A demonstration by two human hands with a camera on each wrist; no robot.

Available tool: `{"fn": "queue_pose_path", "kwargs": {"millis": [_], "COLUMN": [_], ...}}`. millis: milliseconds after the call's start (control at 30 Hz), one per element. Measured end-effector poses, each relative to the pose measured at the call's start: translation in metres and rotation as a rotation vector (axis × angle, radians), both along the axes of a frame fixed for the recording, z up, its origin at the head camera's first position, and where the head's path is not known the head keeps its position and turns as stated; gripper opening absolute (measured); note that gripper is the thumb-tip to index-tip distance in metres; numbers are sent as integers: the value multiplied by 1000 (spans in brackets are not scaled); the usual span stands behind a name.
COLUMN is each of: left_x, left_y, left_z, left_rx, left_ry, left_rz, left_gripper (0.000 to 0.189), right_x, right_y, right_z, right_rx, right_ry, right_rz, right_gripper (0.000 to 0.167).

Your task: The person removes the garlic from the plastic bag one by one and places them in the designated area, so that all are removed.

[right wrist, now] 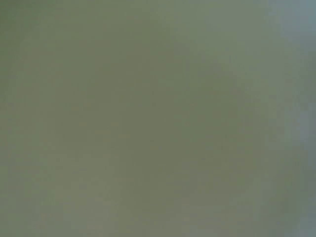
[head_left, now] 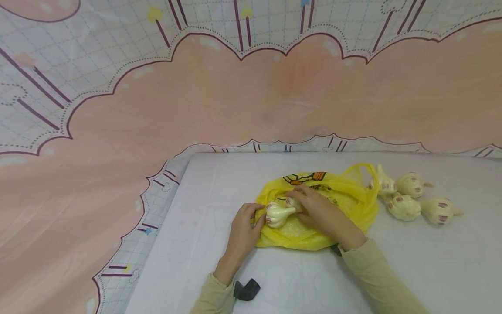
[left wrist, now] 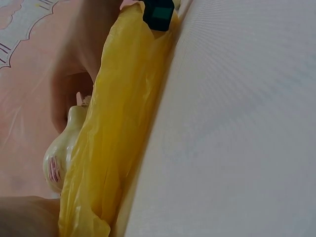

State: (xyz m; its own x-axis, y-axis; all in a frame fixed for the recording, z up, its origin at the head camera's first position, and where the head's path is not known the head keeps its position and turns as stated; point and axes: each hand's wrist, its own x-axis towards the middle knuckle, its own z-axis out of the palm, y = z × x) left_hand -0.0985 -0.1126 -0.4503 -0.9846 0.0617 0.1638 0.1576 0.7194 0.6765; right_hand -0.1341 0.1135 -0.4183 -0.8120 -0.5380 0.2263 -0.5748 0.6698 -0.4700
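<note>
A crumpled yellow plastic bag [head_left: 353,213] lies on the table with its mouth spread. Two garlic bulbs are at its left part: a whole pale garlic bulb [head_left: 276,215], and a second bulb [head_left: 292,203] partly covered by fingers. My right hand [head_left: 319,211] reaches over the bag and grips the second bulb. At the bag's left edge, my left hand [head_left: 244,229] pinches the rim between thumb and fingers, close beside the first bulb. The left wrist view shows the bag's side [left wrist: 118,113] and a bulb [left wrist: 61,153] above its rim. Only a greenish blur fills the right wrist view.
Several more garlic bulbs [head_left: 404,206] sit in a cluster right of the bag, one touching or nearly touching its handle [head_left: 374,179]. A white table [head_left: 184,218] carries everything. Patterned pink cloth [head_left: 251,96] hangs behind and at the left.
</note>
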Motion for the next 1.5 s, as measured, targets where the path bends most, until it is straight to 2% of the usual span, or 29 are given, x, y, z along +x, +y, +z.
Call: {"fn": "queue_pose_path", "kwargs": {"millis": [267,933,1267,1500], "left_x": [0,1,1,1], "left_y": [0,0,0,0], "left_z": [-1,0,1,1], "left_rx": [-4,-10,-1,-14], "left_ry": [33,18,4,18], "left_rz": [-1,1,3,0], "left_gripper": [23,22,22,23], "right_x": [1,4,7,8], "right_y": [4,23,32,40], "right_z": [6,9,11,14], "right_rx": [10,-1,65,67], "right_ry": [64,133,122,106], "right_rz": [-2,-9,-54,-54], "right_gripper": [52,58,58,57]}}
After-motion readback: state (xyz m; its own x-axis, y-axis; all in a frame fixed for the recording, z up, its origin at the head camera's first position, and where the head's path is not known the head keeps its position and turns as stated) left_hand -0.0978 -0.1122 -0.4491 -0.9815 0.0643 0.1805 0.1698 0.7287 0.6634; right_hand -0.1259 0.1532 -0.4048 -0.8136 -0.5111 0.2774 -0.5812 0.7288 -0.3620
